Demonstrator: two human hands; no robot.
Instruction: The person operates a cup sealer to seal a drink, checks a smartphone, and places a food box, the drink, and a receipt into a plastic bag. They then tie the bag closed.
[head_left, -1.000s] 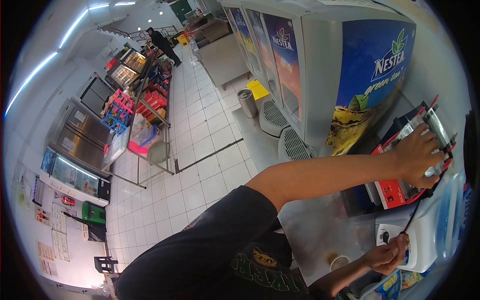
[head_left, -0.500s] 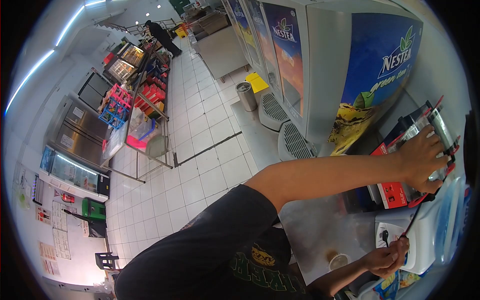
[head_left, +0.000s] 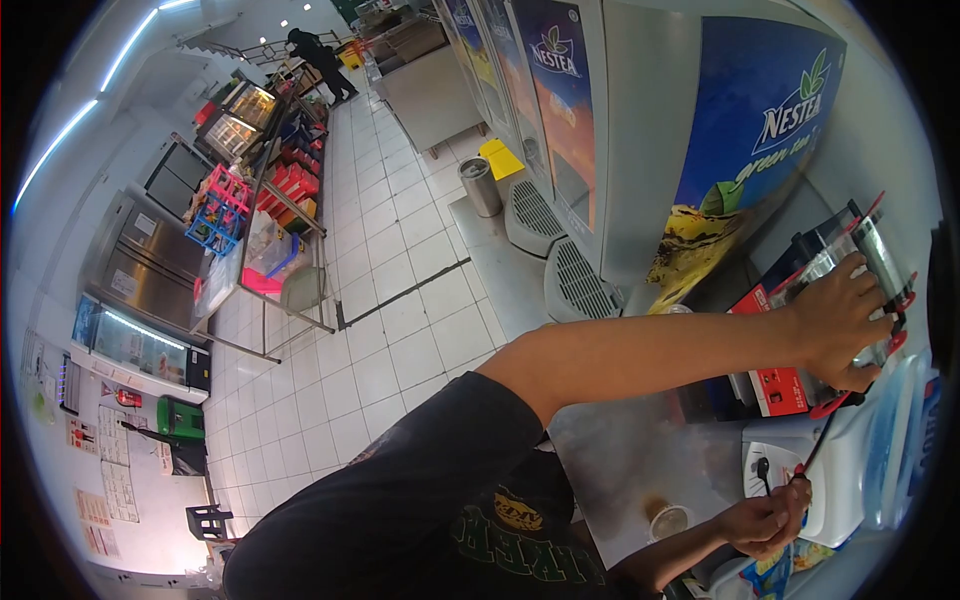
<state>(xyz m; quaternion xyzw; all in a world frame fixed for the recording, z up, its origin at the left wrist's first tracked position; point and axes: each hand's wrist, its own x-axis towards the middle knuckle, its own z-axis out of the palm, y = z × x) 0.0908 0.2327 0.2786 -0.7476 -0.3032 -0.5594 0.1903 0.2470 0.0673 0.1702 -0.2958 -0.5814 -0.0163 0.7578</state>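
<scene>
My left hand (head_left: 845, 318) lies across the top of a red and black machine (head_left: 780, 390) carrying what looks like a roll of clear film (head_left: 877, 262). Its fingers are spread and touch the top; what is under the palm is hidden. Lower down, my right hand (head_left: 768, 517) is closed, with its fingers pinched around the end of a thin dark rod (head_left: 826, 440) that runs up toward the machine. Beside the right hand is a white container (head_left: 838, 500) with a small black spoon (head_left: 764, 472). A clear cup (head_left: 668, 521) stands on the metal counter (head_left: 610, 455).
Large Nestea drink dispensers (head_left: 640, 150) stand beyond my left arm, with drip trays (head_left: 582, 285) and a steel tumbler (head_left: 480, 187). A translucent blue-edged tub (head_left: 895, 450) is at the far right. Across the tiled floor (head_left: 385, 330) are a loaded table (head_left: 215, 290) and a person in dark clothes (head_left: 322, 66).
My view has shifted slightly, so the surroundings sit a little further left. Both hands stay at about the same places, the left on the machine and the right on the rod.
</scene>
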